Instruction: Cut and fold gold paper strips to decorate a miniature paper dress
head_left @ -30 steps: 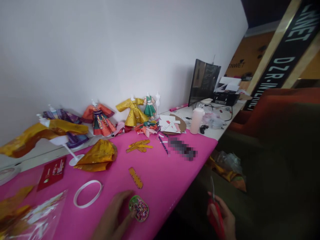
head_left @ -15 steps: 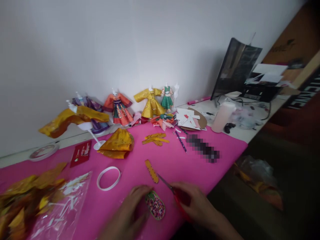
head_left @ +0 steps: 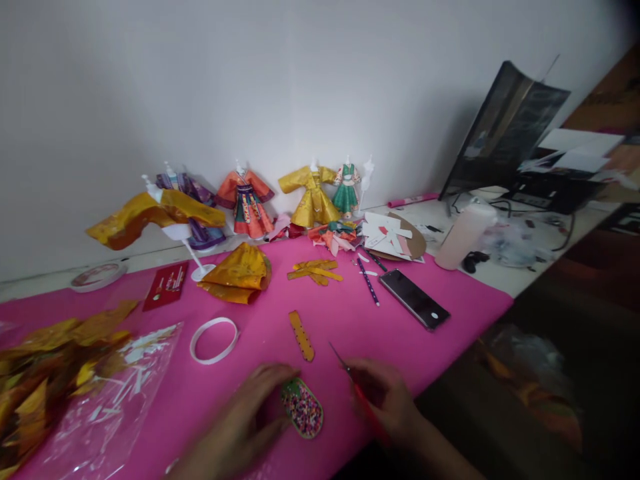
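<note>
My left hand (head_left: pixel 245 417) curls around the left end of a small oval tray of colourful beads (head_left: pixel 303 409), thumb and fingers at its edge. The tray's other end shows green. In my right hand (head_left: pixel 383 397) is a pair of red tweezers (head_left: pixel 364 402) with a thin dark point, though blur leaves its exact form unsure. The point is up and to the left, above the pink mat and apart from the tray. Just beyond the tray lies a mustard strip (head_left: pixel 301 337) with dark dots along its edges, touched by neither hand.
Doll-sized dresses on stands, such as an orange one (head_left: pixel 245 203), line the wall. Around the pink mat (head_left: pixel 265 340) lie a tape roll (head_left: pixel 214 361), more strips (head_left: pixel 315 272), a phone (head_left: pixel 415 299), a bag of white pieces (head_left: pixel 120 393) and a bottle (head_left: pixel 463 233).
The tweezers' point has moved away from the end of the mustard strip. My left hand remains at the bead tray. The view has swung a little, shifting the background rightward.
</note>
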{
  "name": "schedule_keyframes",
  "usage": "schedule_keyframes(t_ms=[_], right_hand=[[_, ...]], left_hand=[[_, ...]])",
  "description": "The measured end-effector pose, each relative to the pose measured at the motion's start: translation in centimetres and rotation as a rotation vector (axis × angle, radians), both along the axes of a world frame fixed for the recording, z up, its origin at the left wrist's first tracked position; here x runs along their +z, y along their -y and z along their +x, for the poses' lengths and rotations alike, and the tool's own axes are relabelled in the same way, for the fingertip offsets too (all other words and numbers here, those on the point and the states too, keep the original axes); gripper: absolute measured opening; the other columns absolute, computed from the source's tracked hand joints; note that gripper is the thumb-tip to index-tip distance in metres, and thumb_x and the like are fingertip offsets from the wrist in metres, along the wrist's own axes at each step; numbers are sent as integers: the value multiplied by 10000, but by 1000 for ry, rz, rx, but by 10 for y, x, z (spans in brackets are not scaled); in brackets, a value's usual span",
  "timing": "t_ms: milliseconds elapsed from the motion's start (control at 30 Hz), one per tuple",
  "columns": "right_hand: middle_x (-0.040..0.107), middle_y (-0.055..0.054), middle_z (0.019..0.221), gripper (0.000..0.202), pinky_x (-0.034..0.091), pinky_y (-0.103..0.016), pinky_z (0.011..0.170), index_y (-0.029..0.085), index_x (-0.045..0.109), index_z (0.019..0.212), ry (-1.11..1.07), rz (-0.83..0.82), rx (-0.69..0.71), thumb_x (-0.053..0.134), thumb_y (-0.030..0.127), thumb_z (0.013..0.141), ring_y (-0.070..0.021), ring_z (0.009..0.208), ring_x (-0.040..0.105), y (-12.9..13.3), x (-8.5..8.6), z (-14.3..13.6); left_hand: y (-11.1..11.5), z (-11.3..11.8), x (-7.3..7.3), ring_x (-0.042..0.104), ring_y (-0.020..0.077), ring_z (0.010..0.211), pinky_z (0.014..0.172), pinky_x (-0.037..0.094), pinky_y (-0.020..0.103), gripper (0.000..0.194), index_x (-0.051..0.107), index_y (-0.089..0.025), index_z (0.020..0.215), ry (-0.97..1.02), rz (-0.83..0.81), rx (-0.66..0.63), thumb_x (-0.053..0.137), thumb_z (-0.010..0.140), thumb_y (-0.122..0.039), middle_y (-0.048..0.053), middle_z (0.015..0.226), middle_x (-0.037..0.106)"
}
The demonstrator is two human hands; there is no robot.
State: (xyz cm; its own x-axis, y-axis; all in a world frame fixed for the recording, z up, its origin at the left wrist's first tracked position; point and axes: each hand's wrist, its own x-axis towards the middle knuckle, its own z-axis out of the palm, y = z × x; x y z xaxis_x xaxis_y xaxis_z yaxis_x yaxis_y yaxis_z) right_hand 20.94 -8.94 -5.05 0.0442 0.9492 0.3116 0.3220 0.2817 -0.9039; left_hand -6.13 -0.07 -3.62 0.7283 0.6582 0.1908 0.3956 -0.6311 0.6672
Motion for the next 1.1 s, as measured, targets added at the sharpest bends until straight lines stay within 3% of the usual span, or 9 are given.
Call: schedule_keyframes(t_ms=[267,467,633,700,800,933,1100], right_hand=[[670,-56,786,407,498,-259,562,178,709,1143,-23,4,-26,665,451,844,-155,624,575,4,-4,0],[687,-48,774,389,526,-266,596,197,743,1094,-39,-22,10,726,451,800,-168,648,616,3,-2,3],[742,-79,836,371,582,-276,589,217,732,1153,-60,-71,27,684,443,862,-198,680,701,8,3,17],[773,-86,992,360,614,-323,723,277,749,1132,142,-27,55,775,388,790,-245,837,742,10,13,25],[778,-71,1028,445,624,-281,657,301,725,1176,439,55,171,806,296,738,-250,827,755,13,29,35],[773,-11,866,479,568,-218,466,281,684,1196,761,172,207,668,150,736,-178,595,727,13,34,43],[688,52,682,476,442,-240,343,234,635,1186,1004,285,305,569,126,727,-137,453,655,8,33,36]], left_hand=[[-2,-4,-14,622,268,1209,1035,529,414,454,554,-358,1299,35,53,36,642,874,-228,26,1294,660],[1,-1,-4,638,246,1173,1002,547,378,470,524,-356,1301,61,67,54,646,874,-201,24,1276,654],[6,0,1,625,256,1165,1011,532,408,528,492,-315,1331,86,43,58,678,854,-188,61,1266,643],[8,-1,-1,609,262,1179,1035,511,431,567,477,-313,1351,91,22,69,695,845,-180,67,1277,632],[11,-2,-2,579,260,1208,1058,485,444,628,438,-327,1386,91,9,66,710,842,-171,64,1305,609],[13,-1,2,561,267,1222,1062,472,446,634,436,-320,1400,78,19,63,721,845,-203,65,1310,606],[13,2,8,574,257,1178,1031,482,428,591,427,-302,1388,91,37,48,703,870,-235,71,1264,616]])
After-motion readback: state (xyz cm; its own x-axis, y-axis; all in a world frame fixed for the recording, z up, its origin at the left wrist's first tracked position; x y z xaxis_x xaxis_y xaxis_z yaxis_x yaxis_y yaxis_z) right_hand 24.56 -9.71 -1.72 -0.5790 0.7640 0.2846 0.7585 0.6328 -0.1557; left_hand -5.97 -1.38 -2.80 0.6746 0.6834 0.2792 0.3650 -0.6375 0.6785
